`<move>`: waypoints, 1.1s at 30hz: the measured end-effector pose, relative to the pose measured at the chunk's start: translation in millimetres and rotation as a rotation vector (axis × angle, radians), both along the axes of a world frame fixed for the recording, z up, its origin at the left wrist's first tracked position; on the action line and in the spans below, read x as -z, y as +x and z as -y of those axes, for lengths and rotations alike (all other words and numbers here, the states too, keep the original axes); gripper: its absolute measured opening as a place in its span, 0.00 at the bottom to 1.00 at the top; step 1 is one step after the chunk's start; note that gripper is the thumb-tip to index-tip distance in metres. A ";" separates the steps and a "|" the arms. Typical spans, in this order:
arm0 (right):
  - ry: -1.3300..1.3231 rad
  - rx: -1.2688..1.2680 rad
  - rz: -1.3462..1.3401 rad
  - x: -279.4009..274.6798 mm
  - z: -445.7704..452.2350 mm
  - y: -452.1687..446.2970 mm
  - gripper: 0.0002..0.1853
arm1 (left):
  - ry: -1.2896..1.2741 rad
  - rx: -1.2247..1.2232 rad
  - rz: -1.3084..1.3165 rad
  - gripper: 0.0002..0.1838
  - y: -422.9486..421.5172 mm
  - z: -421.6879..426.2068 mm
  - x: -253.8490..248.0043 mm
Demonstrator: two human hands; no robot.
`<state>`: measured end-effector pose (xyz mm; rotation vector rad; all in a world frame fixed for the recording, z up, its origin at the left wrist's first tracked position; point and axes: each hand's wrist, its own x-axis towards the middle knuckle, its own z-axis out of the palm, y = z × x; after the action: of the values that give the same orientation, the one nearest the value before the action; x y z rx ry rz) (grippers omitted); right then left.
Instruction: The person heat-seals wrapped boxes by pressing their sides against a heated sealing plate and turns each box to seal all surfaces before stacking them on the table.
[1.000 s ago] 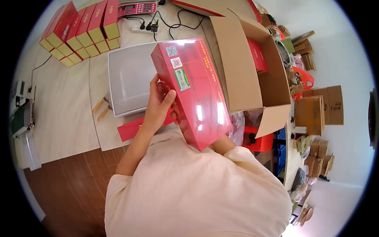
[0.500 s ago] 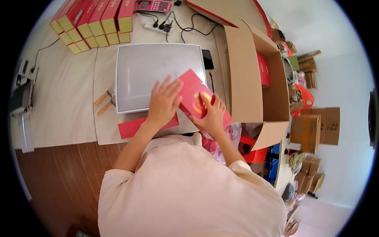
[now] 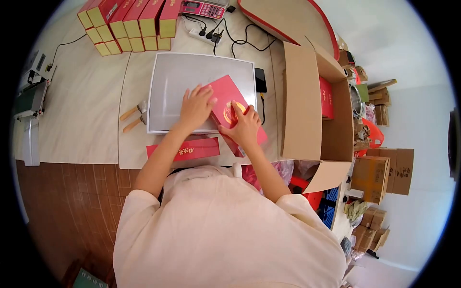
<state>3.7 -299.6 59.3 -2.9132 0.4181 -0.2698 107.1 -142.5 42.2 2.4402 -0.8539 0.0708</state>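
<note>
A red gift box point(image 3: 224, 91) with a gold round emblem lies tilted over the right part of a grey, white-rimmed tray point(image 3: 168, 91). My left hand point(image 3: 196, 106) rests at the box's left edge, fingers spread. On the emblem and lower part of the box lies my right hand point(image 3: 244, 126), its thumb and fingers apart on the surface. Just below the tray is another red box point(image 3: 185, 150) with gold lettering. Two wooden-handled tools point(image 3: 132, 121) lie left of the tray.
An open cardboard carton point(image 3: 300, 105) stands on the right, with a red box point(image 3: 326, 98) inside. Stacked red boxes point(image 3: 150, 19) are at the back left. A power strip point(image 3: 205, 36), cables, a pink-keyed device point(image 3: 204, 8) and a phone point(image 3: 260, 80) lie around the tray.
The red box has gone from being held up, its label side showing, to lying over the tray, emblem up. Both hands are now on it. The view has shifted, so the table appears further right.
</note>
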 end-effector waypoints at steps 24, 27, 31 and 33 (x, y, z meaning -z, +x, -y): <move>2.166 0.098 0.235 -33.9 58.3 -13.1 0.24 | -1.074 -0.121 -1.058 0.43 -41.4 33.9 -87.0; 2.721 -0.026 0.196 -25.6 99.4 -28.5 0.21 | -0.997 -0.035 -1.124 0.37 -34.8 65.8 -101.9; 2.336 0.207 0.308 -70.5 128.4 -48.2 0.24 | -0.960 0.053 -1.131 0.32 -39.6 115.9 -116.5; 2.454 0.286 0.253 -90.1 149.7 -60.8 0.23 | -0.968 0.070 -1.108 0.31 -46.0 135.3 -121.2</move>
<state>-57.2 -449.3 149.4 -0.4195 0.4647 -0.0046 61.1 -277.8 163.4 1.2049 -0.2481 -0.6688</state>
